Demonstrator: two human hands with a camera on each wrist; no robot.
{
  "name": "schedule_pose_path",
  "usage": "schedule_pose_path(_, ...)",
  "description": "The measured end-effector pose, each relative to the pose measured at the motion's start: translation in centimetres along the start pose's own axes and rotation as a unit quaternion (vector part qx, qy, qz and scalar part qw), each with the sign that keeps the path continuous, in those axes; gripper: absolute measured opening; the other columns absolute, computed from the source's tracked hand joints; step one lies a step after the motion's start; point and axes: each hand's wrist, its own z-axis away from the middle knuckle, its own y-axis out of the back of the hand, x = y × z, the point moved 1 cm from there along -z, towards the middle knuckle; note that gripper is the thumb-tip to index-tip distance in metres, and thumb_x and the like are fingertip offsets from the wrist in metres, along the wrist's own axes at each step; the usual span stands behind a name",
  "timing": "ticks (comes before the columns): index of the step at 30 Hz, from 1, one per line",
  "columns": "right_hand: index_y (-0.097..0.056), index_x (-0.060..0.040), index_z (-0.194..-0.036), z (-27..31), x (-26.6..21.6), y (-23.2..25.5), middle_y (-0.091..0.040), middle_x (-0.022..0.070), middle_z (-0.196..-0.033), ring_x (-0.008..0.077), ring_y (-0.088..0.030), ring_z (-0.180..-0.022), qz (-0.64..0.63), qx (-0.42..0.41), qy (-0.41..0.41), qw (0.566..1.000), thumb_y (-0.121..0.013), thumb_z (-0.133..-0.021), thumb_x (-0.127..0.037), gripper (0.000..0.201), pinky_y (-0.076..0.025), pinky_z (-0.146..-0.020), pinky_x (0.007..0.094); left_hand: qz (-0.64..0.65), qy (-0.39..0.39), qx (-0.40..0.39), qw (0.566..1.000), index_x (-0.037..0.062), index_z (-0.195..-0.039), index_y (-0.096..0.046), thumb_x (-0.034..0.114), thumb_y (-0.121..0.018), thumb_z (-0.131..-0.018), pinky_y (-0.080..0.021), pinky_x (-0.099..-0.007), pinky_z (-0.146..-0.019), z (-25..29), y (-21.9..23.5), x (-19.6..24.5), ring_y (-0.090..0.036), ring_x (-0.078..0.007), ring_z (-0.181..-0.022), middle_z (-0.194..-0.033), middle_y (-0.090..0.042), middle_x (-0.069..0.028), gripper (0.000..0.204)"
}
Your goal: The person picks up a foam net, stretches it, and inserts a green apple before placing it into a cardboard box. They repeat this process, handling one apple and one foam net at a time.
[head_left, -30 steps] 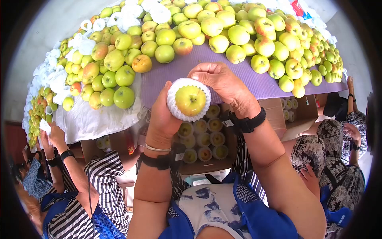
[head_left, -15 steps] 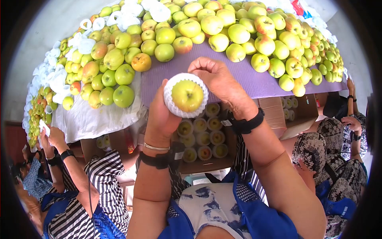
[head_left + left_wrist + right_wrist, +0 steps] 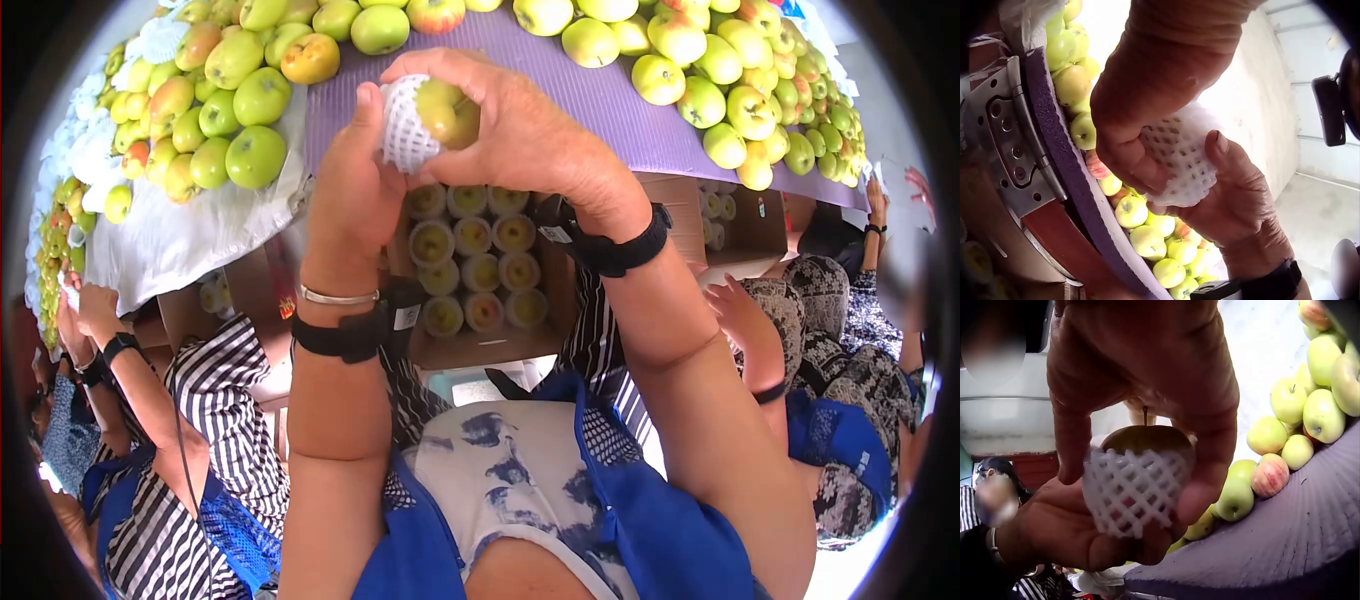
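Observation:
A yellow-green apple (image 3: 447,112) sits half inside a white foam net (image 3: 400,130). My left hand (image 3: 365,170) cups the netted side from the left, thumb up along the net. My right hand (image 3: 480,110) curls over the apple's bare side from the top and right. In the right wrist view the apple (image 3: 1144,440) shows stem up above the net (image 3: 1132,490), with my right fingers (image 3: 1204,481) round it. The left wrist view shows the net (image 3: 1179,159) pinched between both hands. Below them stands a cardboard box (image 3: 480,350) filled with netted apples.
A table with a purple mat (image 3: 600,100) carries a heap of loose green and yellow apples (image 3: 250,100) and spare white nets (image 3: 90,150). A second box (image 3: 730,215) stands to the right. People sit close on both sides, one in stripes (image 3: 220,410), one in a dark pattern (image 3: 820,330).
Both hands have lifted the apple up and nearer. My right hand, earlier only at the net's rim, now wraps over the fruit, which has turned sideways.

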Motion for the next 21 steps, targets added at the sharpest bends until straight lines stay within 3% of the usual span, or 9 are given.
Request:
schedule_pose_path(5, -0.054, -0.0115, -0.115, 0.0, 0.4, 1.0, -0.057, 0.0021, -0.108, 0.0145, -0.054, -0.100, -0.116, 0.013, -0.063, 0.991, -0.072, -0.062, -0.004, 0.056, -0.044, -0.088, 0.0271, -0.103, 0.054, 0.024, 0.993, -0.0055, -0.126, -0.041, 0.055, -0.013, -0.094, -0.049, -0.0372, -0.084, 0.1, -0.3, 0.9, -0.059, -0.0227, -0.101, -0.117, -0.057, -0.0142, 0.074)
schedule_pose_path(6, -0.053, -0.0079, -0.117, 0.1, 0.2, 1.9, -0.057, 0.0037, -0.109, 0.0156, -0.054, -0.101, -0.103, 0.021, -0.045, 0.993, -0.067, -0.062, -0.004, 0.057, -0.043, -0.089, 0.0276, -0.091, 0.050, 0.039, 0.994, -0.0059, -0.120, -0.045, 0.057, -0.021, -0.093, -0.049, -0.0364, -0.078, -0.4, 1.2, 0.6, -0.060, -0.0240, -0.096, -0.105, -0.061, -0.0161, 0.073)
schedule_pose_path(8, -0.050, -0.0098, -0.119, 0.6, -2.6, 4.8, -0.056, 0.0019, -0.108, 0.0121, -0.054, -0.098, -0.240, -0.013, -0.170, 0.956, -0.067, -0.064, 0.005, 0.059, -0.043, -0.088, 0.0247, -0.098, 0.023, 0.057, 0.993, -0.0066, -0.118, -0.046, 0.055, -0.022, -0.094, -0.049, -0.0366, -0.078, -0.3, 2.1, 1.2, -0.061, -0.0268, -0.093, -0.104, -0.061, -0.0186, 0.071)
schedule_pose_path(10, -0.050, -0.0104, -0.120, 2.1, -2.9, 6.7, -0.056, 0.0025, -0.109, 0.0123, -0.053, -0.101, -0.277, 0.020, -0.102, 0.955, -0.067, -0.064, 0.005, 0.061, -0.043, -0.089, 0.0256, -0.079, -0.001, 0.038, 0.996, -0.0067, -0.116, -0.047, 0.053, -0.023, -0.094, -0.049, -0.0378, -0.078, -0.2, 2.5, 2.2, -0.061, -0.0279, -0.092, -0.101, -0.062, -0.0194, 0.068)
schedule_pose_path(14, -0.050, -0.0021, -0.119, 4.8, -8.3, 9.4, -0.057, 0.0088, -0.109, 0.0182, -0.055, -0.100, -0.011, 0.064, -0.078, 0.995, -0.061, -0.059, -0.007, 0.062, -0.043, -0.090, 0.0292, -0.051, -0.007, -0.019, 0.999, -0.0097, -0.123, -0.041, 0.050, -0.017, -0.095, -0.044, -0.0428, -0.089, -0.1, 4.7, 3.4, -0.056, -0.0338, -0.103, -0.114, -0.055, -0.0263, 0.070)
schedule_pose_path(15, -0.047, 0.0020, -0.122, 5.6, -10.1, 9.1, -0.055, 0.0135, -0.113, 0.0204, -0.055, -0.101, -0.027, 0.055, -0.165, 0.984, -0.058, -0.055, -0.008, 0.069, -0.042, -0.090, 0.0308, -0.048, -0.015, -0.008, 0.999, -0.0102, -0.124, -0.041, 0.049, -0.018, -0.095, -0.044, -0.0428, -0.090, 0.1, 4.7, 3.7, -0.055, -0.0346, -0.104, -0.114, -0.054, -0.0273, 0.069)
schedule_pose_path(17, -0.047, 0.0004, -0.120, 7.3, -11.2, 7.7, -0.053, 0.0126, -0.112, 0.0201, -0.055, -0.100, -0.146, 0.014, -0.194, 0.970, -0.059, -0.055, -0.005, 0.067, -0.042, -0.090, 0.0306, -0.045, -0.039, -0.005, 0.998, -0.0095, -0.124, -0.041, 0.049, -0.018, -0.095, -0.043, -0.0431, -0.090, 0.6, 5.4, 4.3, -0.055, -0.0341, -0.104, -0.115, -0.054, -0.0263, 0.069)
schedule_pose_path(20, -0.052, -0.0067, -0.115, 8.5, -9.7, 2.8, -0.057, 0.0078, -0.104, 0.0175, -0.059, -0.091, -0.078, -0.101, -0.159, 0.979, -0.071, -0.060, -0.010, 0.058, -0.049, -0.079, 0.0295, -0.017, -0.062, 0.024, 0.998, -0.0085, -0.119, -0.044, 0.050, -0.021, -0.095, -0.046, -0.0408, -0.082, 1.3, 5.5, 4.9, -0.058, -0.0311, -0.094, -0.105, -0.057, -0.0231, 0.067)
schedule_pose_path(21, -0.049, -0.0063, -0.119, 8.9, -8.7, 0.5, -0.056, 0.0082, -0.107, 0.0182, -0.057, -0.095, -0.137, -0.125, -0.237, 0.954, -0.071, -0.061, -0.011, 0.062, -0.049, -0.080, 0.0294, -0.004, -0.069, 0.038, 0.997, -0.0081, -0.116, -0.046, 0.051, -0.023, -0.094, -0.048, -0.0395, -0.079, 1.6, 5.3, 5.0, -0.059, -0.0297, -0.089, -0.100, -0.059, -0.0217, 0.067)
